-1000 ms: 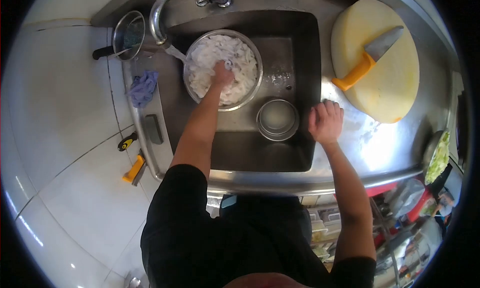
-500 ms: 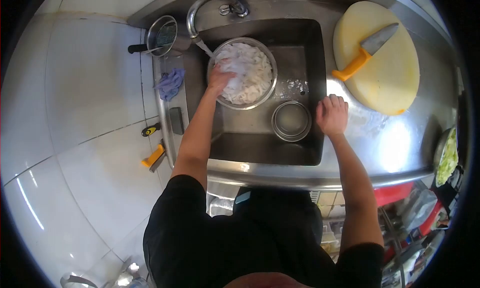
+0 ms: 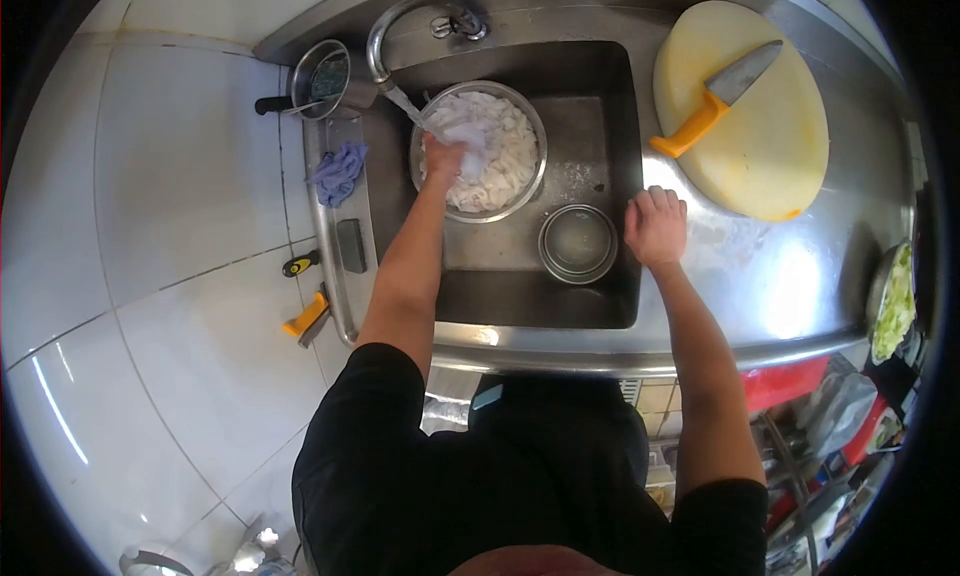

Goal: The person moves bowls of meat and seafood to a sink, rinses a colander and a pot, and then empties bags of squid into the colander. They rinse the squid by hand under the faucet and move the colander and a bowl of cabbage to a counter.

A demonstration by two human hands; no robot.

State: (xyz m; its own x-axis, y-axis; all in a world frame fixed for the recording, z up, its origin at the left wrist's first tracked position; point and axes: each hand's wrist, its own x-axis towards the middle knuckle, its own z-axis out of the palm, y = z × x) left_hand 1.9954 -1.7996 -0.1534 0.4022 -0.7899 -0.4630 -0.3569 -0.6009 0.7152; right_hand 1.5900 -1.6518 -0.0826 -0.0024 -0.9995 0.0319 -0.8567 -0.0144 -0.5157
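Dipping my left hand (image 3: 443, 159) in the bowl (image 3: 543, 151) of white strips (image 3: 506, 154), sink's (image 3: 590, 311) far left corner; fingers partly hidden, can't tell if gripping. Strips could slop over the rim if the faucet (image 3: 374, 51) stream overfills it or I stir hard. Right hand (image 3: 657, 226) half-curled, holding nothing visible, on table (image 3: 735, 296) by sink's right edge; bumping the overhanging knife (image 3: 690, 126) handle could knock it.
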